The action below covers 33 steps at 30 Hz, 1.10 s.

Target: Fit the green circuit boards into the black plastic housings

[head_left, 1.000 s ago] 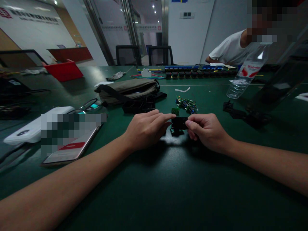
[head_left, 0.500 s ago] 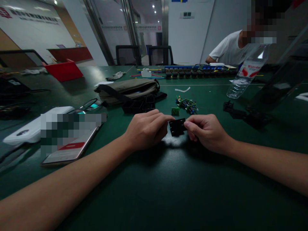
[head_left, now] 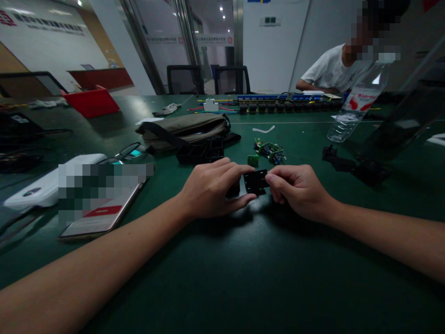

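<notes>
A small black plastic piece [head_left: 256, 181] with slots near its edges is held just over the green table, between my two hands. My right hand [head_left: 299, 190] pinches its right edge between thumb and fingers. My left hand [head_left: 212, 188] spans its left side, forefinger at the upper edge and thumb near the lower edge. A dark patch shows inside the left hand's curve; I cannot tell what it is. Just beyond the piece lie a small green circuit board [head_left: 253, 160] and a cluster of circuit boards with components [head_left: 270, 150]. Black open plastic housings [head_left: 198, 154] sit beyond my left hand.
An olive bag [head_left: 187, 127] lies behind the housings. To the left are a phone [head_left: 100, 220], a white device [head_left: 52, 181] and glasses [head_left: 130, 152]. A water bottle [head_left: 359, 102] and a black stand [head_left: 368, 169] are at right. A person in white [head_left: 328, 69] sits across the table [head_left: 222, 283].
My left thumb has moved out to the right, below the black piece, opening the space between thumb and forefinger. The right hand keeps its pinch. The person opposite has shifted slightly.
</notes>
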Tool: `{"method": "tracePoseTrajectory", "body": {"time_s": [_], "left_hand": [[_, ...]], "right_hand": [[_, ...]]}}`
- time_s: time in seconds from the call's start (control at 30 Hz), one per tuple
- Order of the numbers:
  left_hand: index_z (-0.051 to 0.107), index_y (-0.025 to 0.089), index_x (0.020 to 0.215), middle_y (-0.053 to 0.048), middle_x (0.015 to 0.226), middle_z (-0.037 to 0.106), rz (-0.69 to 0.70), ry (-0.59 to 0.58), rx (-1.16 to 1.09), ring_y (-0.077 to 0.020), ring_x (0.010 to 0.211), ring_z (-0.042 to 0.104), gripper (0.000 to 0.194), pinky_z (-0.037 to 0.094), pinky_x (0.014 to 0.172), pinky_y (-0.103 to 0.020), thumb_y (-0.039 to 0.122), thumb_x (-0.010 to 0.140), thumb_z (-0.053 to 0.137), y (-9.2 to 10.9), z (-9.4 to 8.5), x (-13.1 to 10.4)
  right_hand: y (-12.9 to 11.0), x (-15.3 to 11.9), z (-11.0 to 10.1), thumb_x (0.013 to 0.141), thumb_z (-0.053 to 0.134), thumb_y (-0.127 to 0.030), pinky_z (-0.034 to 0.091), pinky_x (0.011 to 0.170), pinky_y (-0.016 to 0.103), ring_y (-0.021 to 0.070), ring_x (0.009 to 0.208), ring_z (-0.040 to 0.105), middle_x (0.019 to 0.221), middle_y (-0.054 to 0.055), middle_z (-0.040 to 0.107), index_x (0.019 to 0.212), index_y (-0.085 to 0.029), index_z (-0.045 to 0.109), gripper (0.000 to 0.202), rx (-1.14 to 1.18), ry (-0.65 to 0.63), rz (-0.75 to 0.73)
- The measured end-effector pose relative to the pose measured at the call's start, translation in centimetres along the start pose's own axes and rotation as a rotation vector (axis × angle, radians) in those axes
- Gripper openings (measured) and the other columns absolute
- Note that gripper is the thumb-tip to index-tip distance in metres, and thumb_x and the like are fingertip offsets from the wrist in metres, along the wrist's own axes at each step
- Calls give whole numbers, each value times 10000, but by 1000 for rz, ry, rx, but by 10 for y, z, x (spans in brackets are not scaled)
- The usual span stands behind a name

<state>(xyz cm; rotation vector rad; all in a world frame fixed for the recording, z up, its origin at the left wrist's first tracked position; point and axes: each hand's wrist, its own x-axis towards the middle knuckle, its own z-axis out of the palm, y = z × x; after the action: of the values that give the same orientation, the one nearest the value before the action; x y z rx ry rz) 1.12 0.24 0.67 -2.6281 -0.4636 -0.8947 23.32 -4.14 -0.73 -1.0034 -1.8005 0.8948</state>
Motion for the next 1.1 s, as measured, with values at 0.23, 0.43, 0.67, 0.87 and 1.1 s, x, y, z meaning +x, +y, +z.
{"method": "tracePoseTrajectory", "body": {"time_s": [0.23, 0.43, 0.67, 0.87, 1.1], "left_hand": [[595, 144, 1104, -23, 758, 676, -21, -6, 20, -124, 623, 580, 327, 427, 519, -221, 409, 913, 581, -1, 1, 0], [593, 128, 1085, -39, 774, 683, -19, -6, -13, -133, 639, 591, 304, 429, 517, -225, 365, 895, 592, 0, 0, 0], [585, 131, 1091, -25, 756, 674, -31, 4, -20, -130, 636, 589, 308, 436, 519, -220, 365, 891, 590, 0, 1, -1], [582, 143, 1080, -23, 763, 678, -30, 2, -16, -126, 633, 588, 297, 442, 523, -220, 372, 893, 581, 0, 1, -1], [594, 151, 1073, -26, 760, 676, -49, -19, -3, -129, 652, 600, 301, 431, 517, -215, 394, 898, 571, 0, 0, -1]], "right_hand": [[1, -1, -1, 937, 543, -315, 390, 465, 198, 74, 469, 498, 533, -39, 564, 727, -161, 609, 269, 35, -18, 9], [2, 0, -1, 920, 559, -299, 387, 452, 199, 71, 456, 493, 536, -47, 558, 788, -158, 613, 200, 90, -15, -2], [2, -1, -1, 897, 583, -281, 392, 457, 197, 70, 469, 502, 552, -46, 560, 788, -159, 596, 164, 115, -22, 4], [0, -1, -1, 884, 610, -267, 393, 454, 186, 67, 470, 511, 560, -47, 566, 797, -155, 600, 142, 126, -27, 7], [-1, -1, 0, 878, 624, -284, 390, 444, 190, 70, 469, 510, 559, -41, 566, 785, -147, 622, 166, 83, 1, 15]]}}
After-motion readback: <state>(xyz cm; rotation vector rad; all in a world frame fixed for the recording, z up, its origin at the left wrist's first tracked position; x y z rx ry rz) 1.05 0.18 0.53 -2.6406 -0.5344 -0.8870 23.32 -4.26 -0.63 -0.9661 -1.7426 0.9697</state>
